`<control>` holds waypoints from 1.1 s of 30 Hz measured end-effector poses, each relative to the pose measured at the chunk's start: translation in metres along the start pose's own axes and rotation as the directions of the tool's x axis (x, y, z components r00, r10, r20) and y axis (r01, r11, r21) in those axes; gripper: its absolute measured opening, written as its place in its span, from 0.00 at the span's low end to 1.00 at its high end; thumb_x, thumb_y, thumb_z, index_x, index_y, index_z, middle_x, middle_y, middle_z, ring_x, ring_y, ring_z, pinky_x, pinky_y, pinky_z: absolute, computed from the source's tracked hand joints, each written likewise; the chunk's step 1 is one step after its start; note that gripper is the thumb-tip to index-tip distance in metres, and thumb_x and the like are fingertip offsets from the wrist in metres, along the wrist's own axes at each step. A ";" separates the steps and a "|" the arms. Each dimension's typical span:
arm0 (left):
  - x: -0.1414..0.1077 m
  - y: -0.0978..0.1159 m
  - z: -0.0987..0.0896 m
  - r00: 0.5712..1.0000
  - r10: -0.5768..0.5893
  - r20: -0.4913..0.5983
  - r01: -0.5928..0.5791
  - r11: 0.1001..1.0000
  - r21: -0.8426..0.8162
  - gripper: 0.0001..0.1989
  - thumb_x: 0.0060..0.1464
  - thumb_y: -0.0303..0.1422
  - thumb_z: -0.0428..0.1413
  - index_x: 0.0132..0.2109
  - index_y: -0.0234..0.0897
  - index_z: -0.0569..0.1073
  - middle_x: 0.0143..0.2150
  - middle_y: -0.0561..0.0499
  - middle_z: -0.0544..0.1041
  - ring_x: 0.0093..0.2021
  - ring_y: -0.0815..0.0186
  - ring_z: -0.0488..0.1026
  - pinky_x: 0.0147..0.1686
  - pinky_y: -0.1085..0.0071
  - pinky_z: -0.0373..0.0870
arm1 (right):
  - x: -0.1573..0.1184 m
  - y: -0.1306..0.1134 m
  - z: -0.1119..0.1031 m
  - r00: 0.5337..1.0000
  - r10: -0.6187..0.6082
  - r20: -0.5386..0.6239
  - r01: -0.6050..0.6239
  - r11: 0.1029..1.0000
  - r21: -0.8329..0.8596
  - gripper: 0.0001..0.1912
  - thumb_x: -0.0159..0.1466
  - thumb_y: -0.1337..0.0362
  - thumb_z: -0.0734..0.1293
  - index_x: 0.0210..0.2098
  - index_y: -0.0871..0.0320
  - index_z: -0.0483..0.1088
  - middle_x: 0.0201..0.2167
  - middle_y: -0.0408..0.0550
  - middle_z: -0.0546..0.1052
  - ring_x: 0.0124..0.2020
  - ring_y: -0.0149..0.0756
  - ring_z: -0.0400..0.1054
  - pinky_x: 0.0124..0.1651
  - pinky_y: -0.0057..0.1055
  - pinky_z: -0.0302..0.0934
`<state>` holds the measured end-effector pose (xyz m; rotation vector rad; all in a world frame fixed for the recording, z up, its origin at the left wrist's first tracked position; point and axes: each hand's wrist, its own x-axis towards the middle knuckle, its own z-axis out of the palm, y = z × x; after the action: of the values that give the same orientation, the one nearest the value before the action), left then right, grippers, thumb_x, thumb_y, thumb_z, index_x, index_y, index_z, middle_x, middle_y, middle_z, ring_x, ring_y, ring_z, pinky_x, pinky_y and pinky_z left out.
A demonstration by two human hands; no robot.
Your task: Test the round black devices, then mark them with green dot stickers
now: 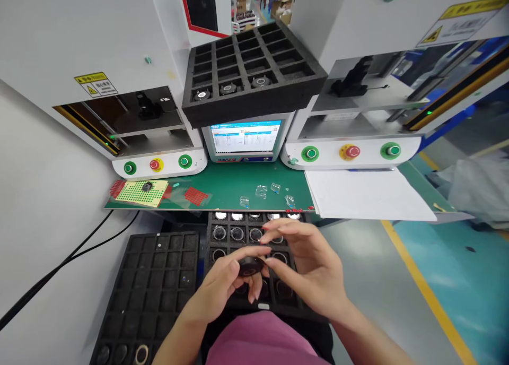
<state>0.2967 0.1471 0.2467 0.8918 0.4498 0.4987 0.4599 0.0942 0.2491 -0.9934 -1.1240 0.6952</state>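
Front edge of the green surface [226, 182] runs just past both grips, a foam tray [228, 245] of round parts sits right underneath, and there's open floor [366, 264] off to the right. The dark disc [249, 268] is round with a faint ring, pinched in the left grip [217, 290]. Right grip [314, 269] is loosely spread, thumb right by the disc's edge.

Cool, bright light fills the scene, glinting off clear film scraps [261, 192] near the front edge of the green tabletop [222, 176] and leaving the space beneath dimmer. The monitor [245, 137] glows, its small text illegible. Wide-angle stretch skews the outer machines, and the plastic bag [475, 182] beyond the tabletop's right edge looks blurred.
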 end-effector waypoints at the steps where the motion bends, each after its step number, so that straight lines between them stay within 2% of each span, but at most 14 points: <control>1: 0.000 -0.001 0.002 0.999 0.032 -0.025 -0.032 0.999 0.001 0.27 0.58 0.51 0.54 0.55 0.36 0.76 0.35 0.45 0.73 0.26 0.70 0.67 0.25 0.74 0.63 | -0.001 0.000 0.001 0.998 0.005 -0.070 -0.004 1.000 0.014 0.20 0.59 0.76 0.69 0.46 0.48 0.68 0.39 0.46 0.75 0.45 0.38 0.72 0.52 0.42 0.68; 4: -0.001 -0.003 0.008 0.990 0.121 -0.070 -0.117 0.992 0.056 0.26 0.60 0.50 0.52 0.57 0.39 0.74 0.39 0.45 0.73 0.28 0.70 0.67 0.27 0.74 0.64 | -0.003 -0.002 0.006 0.982 0.064 -0.179 -0.050 0.995 0.084 0.16 0.59 0.74 0.70 0.42 0.49 0.69 0.37 0.46 0.74 0.44 0.39 0.72 0.47 0.40 0.70; 7: -0.005 -0.007 0.011 0.980 0.195 -0.052 -0.185 0.970 0.155 0.26 0.62 0.50 0.49 0.58 0.40 0.73 0.40 0.45 0.73 0.29 0.68 0.68 0.29 0.72 0.64 | -0.005 -0.005 0.008 0.978 0.090 -0.186 -0.065 0.988 0.137 0.14 0.60 0.73 0.70 0.41 0.48 0.70 0.35 0.45 0.73 0.39 0.37 0.72 0.42 0.37 0.70; 10: -0.009 -0.009 0.013 0.975 0.219 -0.039 -0.204 0.948 0.243 0.27 0.63 0.51 0.47 0.58 0.40 0.73 0.40 0.45 0.72 0.30 0.67 0.68 0.30 0.71 0.64 | -0.006 -0.007 0.009 0.977 0.094 -0.189 -0.065 0.986 0.154 0.13 0.61 0.72 0.70 0.41 0.48 0.70 0.32 0.44 0.73 0.33 0.34 0.70 0.39 0.35 0.70; 14: -0.011 -0.007 0.020 0.966 0.260 0.005 -0.250 0.924 0.288 0.25 0.64 0.50 0.45 0.58 0.43 0.72 0.41 0.46 0.71 0.31 0.67 0.68 0.30 0.70 0.65 | -0.007 -0.008 0.008 0.968 0.088 -0.233 -0.055 0.988 0.145 0.12 0.61 0.70 0.71 0.41 0.48 0.70 0.32 0.44 0.74 0.31 0.33 0.70 0.40 0.34 0.70; 17: -0.011 -0.007 0.025 0.948 0.318 -0.028 -0.293 0.901 0.321 0.23 0.64 0.49 0.45 0.58 0.44 0.72 0.43 0.46 0.70 0.32 0.67 0.67 0.33 0.70 0.65 | -0.008 -0.013 0.008 0.954 0.086 -0.286 -0.048 0.989 0.138 0.12 0.60 0.68 0.73 0.40 0.48 0.71 0.34 0.43 0.74 0.29 0.30 0.69 0.40 0.32 0.70; 19: -0.011 -0.008 0.026 0.929 0.364 -0.070 -0.320 0.883 0.345 0.22 0.65 0.48 0.44 0.59 0.45 0.70 0.44 0.47 0.69 0.33 0.67 0.67 0.35 0.70 0.66 | -0.009 -0.019 0.008 0.944 0.136 -0.300 -0.085 0.980 0.178 0.13 0.59 0.68 0.74 0.40 0.48 0.70 0.37 0.44 0.74 0.28 0.28 0.69 0.36 0.30 0.71; 23: -0.013 -0.013 0.024 0.919 0.386 -0.077 -0.313 0.836 0.451 0.22 0.67 0.45 0.42 0.63 0.46 0.64 0.50 0.45 0.67 0.38 0.65 0.67 0.41 0.69 0.66 | -0.014 -0.031 0.013 0.931 0.325 -0.168 -0.250 0.900 0.358 0.20 0.56 0.67 0.76 0.45 0.45 0.69 0.44 0.45 0.72 0.25 0.26 0.70 0.27 0.27 0.70; 27: -0.014 -0.012 0.025 0.907 0.421 -0.017 -0.327 0.727 0.604 0.23 0.67 0.41 0.41 0.65 0.45 0.60 0.54 0.43 0.64 0.49 0.57 0.65 0.50 0.63 0.64 | -0.017 -0.030 0.021 0.906 0.408 -0.114 -0.324 0.842 0.432 0.21 0.56 0.65 0.76 0.45 0.46 0.68 0.46 0.47 0.71 0.25 0.25 0.69 0.27 0.26 0.70; 30: -0.013 -0.008 0.026 0.893 0.446 0.057 -0.370 0.657 0.657 0.24 0.68 0.40 0.40 0.68 0.44 0.57 0.54 0.42 0.65 0.51 0.57 0.64 0.51 0.63 0.63 | -0.019 -0.025 0.022 0.898 0.433 -0.073 -0.357 0.817 0.453 0.20 0.57 0.63 0.76 0.46 0.47 0.67 0.38 0.45 0.72 0.25 0.26 0.67 0.28 0.26 0.70; 33: -0.011 -0.006 0.027 0.895 0.436 0.092 -0.379 0.638 0.670 0.25 0.68 0.39 0.39 0.69 0.44 0.55 0.54 0.42 0.64 0.51 0.58 0.64 0.51 0.64 0.63 | -0.018 -0.024 0.021 0.885 0.465 -0.024 -0.405 0.793 0.456 0.19 0.58 0.63 0.75 0.45 0.47 0.66 0.27 0.40 0.70 0.25 0.29 0.66 0.28 0.26 0.69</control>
<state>0.3046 0.1208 0.2584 1.7196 0.5111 0.8148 0.4339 0.0744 0.2659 -0.8927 -0.5681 1.1818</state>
